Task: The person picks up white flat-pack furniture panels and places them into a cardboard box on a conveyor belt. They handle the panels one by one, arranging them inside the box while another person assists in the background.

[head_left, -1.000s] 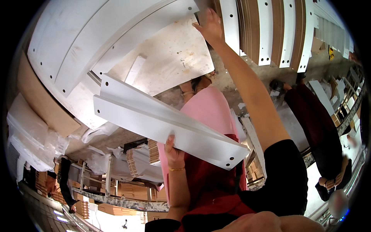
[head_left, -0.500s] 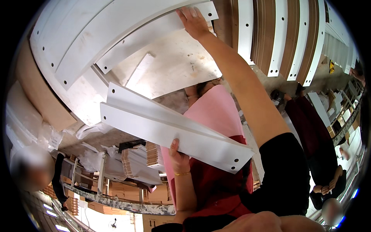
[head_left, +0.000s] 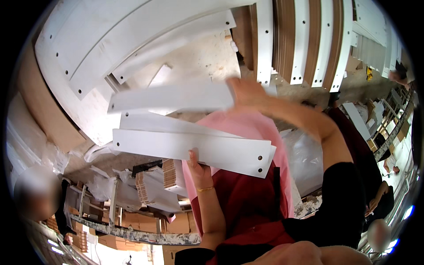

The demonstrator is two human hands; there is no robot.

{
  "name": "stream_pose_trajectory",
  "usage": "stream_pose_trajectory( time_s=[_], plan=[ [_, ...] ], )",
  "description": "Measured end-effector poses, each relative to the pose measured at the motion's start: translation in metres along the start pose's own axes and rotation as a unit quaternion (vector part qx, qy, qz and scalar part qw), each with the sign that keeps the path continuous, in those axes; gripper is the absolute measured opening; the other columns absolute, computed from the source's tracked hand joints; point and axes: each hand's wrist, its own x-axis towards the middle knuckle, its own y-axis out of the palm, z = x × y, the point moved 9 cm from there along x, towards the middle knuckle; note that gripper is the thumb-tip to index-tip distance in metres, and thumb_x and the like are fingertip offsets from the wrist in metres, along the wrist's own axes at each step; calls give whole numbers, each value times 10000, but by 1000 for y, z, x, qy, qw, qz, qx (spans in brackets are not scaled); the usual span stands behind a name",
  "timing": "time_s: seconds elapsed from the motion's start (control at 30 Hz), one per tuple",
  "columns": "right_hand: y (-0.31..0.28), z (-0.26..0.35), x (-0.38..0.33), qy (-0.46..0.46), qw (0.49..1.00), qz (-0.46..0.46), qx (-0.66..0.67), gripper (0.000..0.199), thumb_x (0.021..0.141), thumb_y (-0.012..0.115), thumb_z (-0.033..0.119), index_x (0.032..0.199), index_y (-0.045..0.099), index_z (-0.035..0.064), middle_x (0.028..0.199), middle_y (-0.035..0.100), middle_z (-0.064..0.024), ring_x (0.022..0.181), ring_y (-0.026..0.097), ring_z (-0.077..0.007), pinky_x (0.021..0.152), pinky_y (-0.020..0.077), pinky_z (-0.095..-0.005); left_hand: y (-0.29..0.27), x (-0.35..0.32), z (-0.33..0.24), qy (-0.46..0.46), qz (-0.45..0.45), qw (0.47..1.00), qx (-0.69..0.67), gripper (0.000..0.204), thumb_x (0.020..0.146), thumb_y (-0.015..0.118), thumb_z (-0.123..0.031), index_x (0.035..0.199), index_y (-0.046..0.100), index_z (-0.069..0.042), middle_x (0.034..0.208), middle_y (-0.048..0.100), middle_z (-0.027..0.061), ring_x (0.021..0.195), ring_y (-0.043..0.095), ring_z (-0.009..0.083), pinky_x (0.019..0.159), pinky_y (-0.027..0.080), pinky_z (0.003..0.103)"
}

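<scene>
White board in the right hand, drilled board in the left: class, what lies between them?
In the head view, another white board lies between the right hand's board and the left hand's drilled board.

Leaning brown-edged boards (head_left: 304,39), cardboard boxes (head_left: 176,223)

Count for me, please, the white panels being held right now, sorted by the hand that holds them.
Left hand: 2, a front panel and a rear panel behind it
Right hand: 1, a motion-blurred upper panel
Total: 3
</scene>
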Motion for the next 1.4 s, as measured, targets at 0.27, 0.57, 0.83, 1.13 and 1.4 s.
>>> stream_pose_trajectory(
  time_s=[0.27, 0.57, 0.83, 1.13, 1.4],
  plan=[
    [54, 41, -167, -80, 981, -157, -83, 894, 479, 784, 378, 1166, 368, -15, 1303, 343, -197, 1159, 378, -324, 916, 313, -460, 35, -25, 9, 5, 49, 996, -80, 834, 677, 599, -586, 1300, 343, -93, 1258, 443, 67, 1134, 444, 245, 958, 381, 410],
    [76, 43, -201, -76, 979, -150, 114, 742, 545, 774, 409, 1159, 463, 131, 1244, 432, -124, 1101, 445, -285, 863, 385, -381, 51, -46, -21, -6, 108, 993, 53, 749, 694, 598, -423, 1269, 346, -13, 1209, 462, 127, 1086, 476, 276, 899, 423, 399],
    [37, -301, 37, 362, 847, -366, 130, 1062, 591, 690, 583, 1337, 166, 39, 1300, 329, -180, 1177, 379, -327, 941, 372, -444, 27, -25, -40, 33, 66, 989, 128, 762, 706, 498, -527, 1236, 372, 6, 1143, 493, 134, 1038, 498, 280, 872, 427, 400],
    [7, -298, 29, 333, 798, -434, 255, 886, 587, 740, 405, 1236, 287, 6, 1089, 535, -210, 1011, 538, -316, 843, 447, -386, -7, -14, -64, 127, 148, 964, 183, 683, 680, 569, -445, 1151, 434, 30, 1089, 526, 157, 946, 541, 307, 779, 468, 446],
    [4, -129, -180, -94, 693, -253, 668, 532, 755, 602, 247, 1194, 381, 43, 1077, 512, -56, 950, 496, -143, 787, 406, -280, 119, -81, -45, 186, 394, 832, 345, 451, 750, 558, -411, 1025, 519, -56, 915, 521, 135, 869, 520, 307, 748, 462, 449]
  ],
)
